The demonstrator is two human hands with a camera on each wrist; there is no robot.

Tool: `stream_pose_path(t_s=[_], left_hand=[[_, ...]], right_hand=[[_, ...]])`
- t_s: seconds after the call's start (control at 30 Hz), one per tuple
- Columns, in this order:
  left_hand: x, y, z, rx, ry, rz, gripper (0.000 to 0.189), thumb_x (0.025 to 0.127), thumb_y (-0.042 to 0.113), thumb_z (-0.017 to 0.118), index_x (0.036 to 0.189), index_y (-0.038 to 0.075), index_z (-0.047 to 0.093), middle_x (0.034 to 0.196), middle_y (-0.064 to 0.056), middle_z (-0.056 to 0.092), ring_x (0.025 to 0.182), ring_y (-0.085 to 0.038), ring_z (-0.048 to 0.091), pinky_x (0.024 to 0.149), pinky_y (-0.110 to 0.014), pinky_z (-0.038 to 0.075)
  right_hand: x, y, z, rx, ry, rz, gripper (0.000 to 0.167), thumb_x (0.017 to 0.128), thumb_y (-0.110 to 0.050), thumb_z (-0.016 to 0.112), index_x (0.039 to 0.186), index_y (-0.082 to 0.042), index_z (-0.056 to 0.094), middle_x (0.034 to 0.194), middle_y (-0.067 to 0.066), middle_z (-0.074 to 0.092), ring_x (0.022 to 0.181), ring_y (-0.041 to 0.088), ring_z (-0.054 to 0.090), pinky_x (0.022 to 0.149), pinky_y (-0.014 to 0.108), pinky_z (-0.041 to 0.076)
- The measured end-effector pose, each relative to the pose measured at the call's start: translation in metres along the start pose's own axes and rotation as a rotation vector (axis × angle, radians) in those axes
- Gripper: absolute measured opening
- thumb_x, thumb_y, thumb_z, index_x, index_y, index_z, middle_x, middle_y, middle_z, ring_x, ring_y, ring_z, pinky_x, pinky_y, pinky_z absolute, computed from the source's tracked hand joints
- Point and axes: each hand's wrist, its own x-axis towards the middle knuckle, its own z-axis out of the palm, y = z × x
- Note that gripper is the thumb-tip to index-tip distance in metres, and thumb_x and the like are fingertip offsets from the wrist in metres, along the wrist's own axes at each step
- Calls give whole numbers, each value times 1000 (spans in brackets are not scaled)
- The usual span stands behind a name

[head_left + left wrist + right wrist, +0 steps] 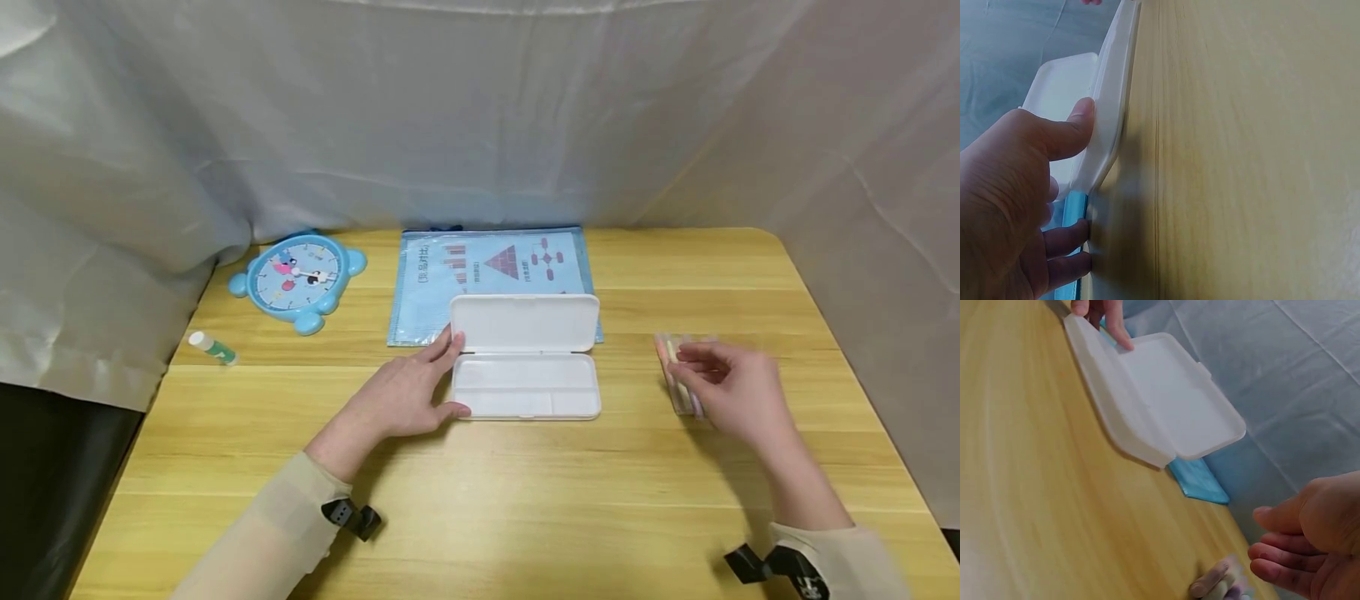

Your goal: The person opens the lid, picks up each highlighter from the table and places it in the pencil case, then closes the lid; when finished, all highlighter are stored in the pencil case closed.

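A white pencil case (525,387) lies with its lid (525,323) raised on the wooden table. My left hand (408,392) holds its left end, thumb on the front wall and index finger by the hinge and lid. The left wrist view shows that thumb (1075,131) against the case's side. To the right, pastel sticks (682,383), perhaps chalks, lie in a clear pack. My right hand (731,387) hovers over them with fingers loosely bent. In the right wrist view a gap shows between this hand (1310,544) and the sticks (1219,581), and nothing appears in its grasp.
Behind the case, partly under it, lies a blue zip document pouch (427,292) with printed charts. A blue toy clock (296,279) sits at the back left, and a glue stick (213,347) lies near the left edge. Grey curtains (480,117) hang round the table.
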Motion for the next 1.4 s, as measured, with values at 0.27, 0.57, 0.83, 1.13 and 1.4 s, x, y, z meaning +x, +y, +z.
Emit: stream_pose_path(t_s=[0.27, 0.57, 0.83, 1.13, 1.4], left_hand=[[-1, 1, -1, -4, -6, -9, 107, 94, 65, 70, 169, 12, 16, 175, -9, 11, 137, -41, 55, 107, -50, 50], [-2, 0, 0, -3, 4, 11, 106, 94, 63, 71, 168, 10, 18, 175, -11, 11, 137, -41, 54, 106, -49, 50], [-3, 0, 0, -10, 11, 14, 105, 94, 63, 71, 168, 10, 18, 174, -11, 12, 137, -41, 54, 105, -50, 51], [-2, 0, 0, -5, 8, 17, 106, 94, 64, 71, 168, 9, 18, 174, -12, 12, 134, -42, 57, 103, -50, 52], [0, 0, -1, -5, 5, 18, 106, 94, 63, 71, 168, 9, 19, 174, -12, 12, 136, -42, 55, 104, -50, 52]], right_hand=[[-10, 4, 7, -66, -42, 28, 22, 91, -6, 84, 103, 11, 77, 90, 19, 77, 74, 24, 72, 59, 15, 54], [-11, 3, 13, -86, -151, 111, 35, 85, -4, 89, 111, 14, 73, 87, 12, 76, 78, 24, 72, 62, 19, 56], [-11, 0, 23, -90, -203, 126, 31, 84, -4, 89, 105, 13, 74, 85, 10, 74, 76, 23, 71, 63, 24, 58], [-9, 2, 22, -70, -218, 136, 22, 89, -4, 83, 105, 10, 76, 85, 7, 74, 78, 20, 69, 63, 23, 56], [-7, -4, 10, 23, -186, 152, 23, 94, -7, 79, 112, 9, 76, 91, 11, 74, 80, 21, 65, 61, 24, 54]])
